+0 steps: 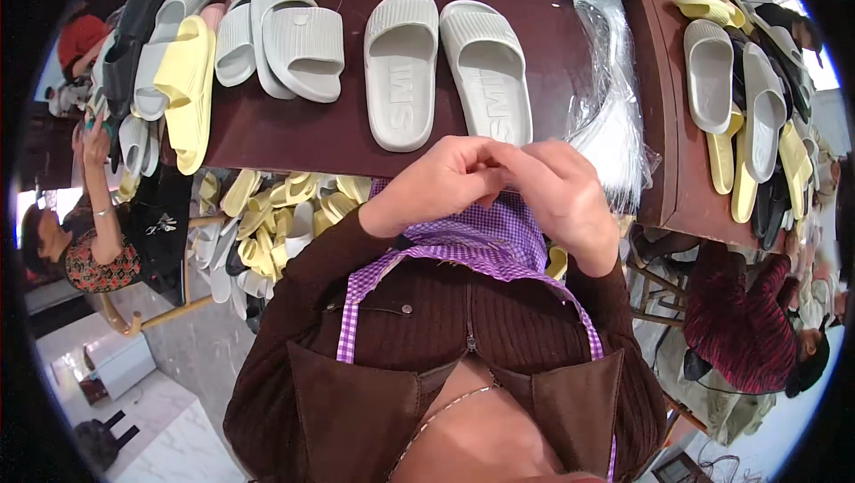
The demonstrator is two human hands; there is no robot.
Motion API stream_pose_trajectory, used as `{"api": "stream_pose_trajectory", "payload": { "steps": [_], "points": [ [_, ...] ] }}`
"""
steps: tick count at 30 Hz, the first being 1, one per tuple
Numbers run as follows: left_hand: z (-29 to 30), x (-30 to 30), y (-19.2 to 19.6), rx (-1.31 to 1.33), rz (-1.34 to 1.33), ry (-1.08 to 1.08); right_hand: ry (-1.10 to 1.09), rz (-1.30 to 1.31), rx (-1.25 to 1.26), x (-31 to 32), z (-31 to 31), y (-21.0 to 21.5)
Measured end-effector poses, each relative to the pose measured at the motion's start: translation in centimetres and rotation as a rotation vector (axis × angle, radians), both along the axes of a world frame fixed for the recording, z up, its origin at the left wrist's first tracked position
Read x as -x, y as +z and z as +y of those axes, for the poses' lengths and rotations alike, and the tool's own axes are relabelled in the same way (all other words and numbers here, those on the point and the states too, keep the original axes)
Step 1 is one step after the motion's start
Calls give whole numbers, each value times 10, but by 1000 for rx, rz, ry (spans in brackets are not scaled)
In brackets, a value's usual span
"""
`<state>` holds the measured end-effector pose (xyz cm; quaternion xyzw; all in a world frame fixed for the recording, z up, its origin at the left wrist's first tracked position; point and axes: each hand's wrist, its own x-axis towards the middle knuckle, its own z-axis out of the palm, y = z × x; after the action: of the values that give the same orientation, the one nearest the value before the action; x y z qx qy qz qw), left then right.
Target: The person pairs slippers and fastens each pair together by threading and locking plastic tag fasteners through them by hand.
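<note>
While a co-worker in a patterned top (102, 265) lifts an arm at the far left, black, grey and yellow slippers line that side of the dark red table (285, 135). A yellow slide (189, 82) lies at the near end of this row, its toe pointing away from the wearer. Just right of it, grey slides (303, 46) overlap one another, and a heap of mostly yellow slippers (267, 220) shows lower down, beyond the table's near edge.

At the middle, the left grey slide (401, 77) rests flat on the tabletop, toe outward, with the right grey slide (485, 73) just beside it, slightly angled; both have ribbed straps and lettered footbeds. Near their heels, in front of a purple checked apron (503, 238), the left hand (441, 184) has its fingers drawn in, meeting those of the right hand (570, 202), which curls likewise; whether either pinches anything I cannot tell.

To the right, a bundle of clear plastic bags (614, 126) trails along the table. Farther over, a second table (690, 193) carries grey, yellow and black slippers, and a co-worker in a dark red top (739, 323) sits near its lower side.
</note>
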<state>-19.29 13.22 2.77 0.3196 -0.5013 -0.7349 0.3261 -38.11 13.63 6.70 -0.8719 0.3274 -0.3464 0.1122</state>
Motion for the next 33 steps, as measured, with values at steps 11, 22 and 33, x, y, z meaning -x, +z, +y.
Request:
{"api": "stream_pose_trajectory", "payload": {
  "steps": [11,22,33],
  "points": [
    [15,-39,31,469,-425,153,-129,-54,-100,28,-25,-5],
    [44,-45,64,1285,-629,586,-128,-13,-357,37,-46,-4],
    [18,-48,-25,1096,-861,508,59,423,-398,-15,-111,-62]
  ]
}}
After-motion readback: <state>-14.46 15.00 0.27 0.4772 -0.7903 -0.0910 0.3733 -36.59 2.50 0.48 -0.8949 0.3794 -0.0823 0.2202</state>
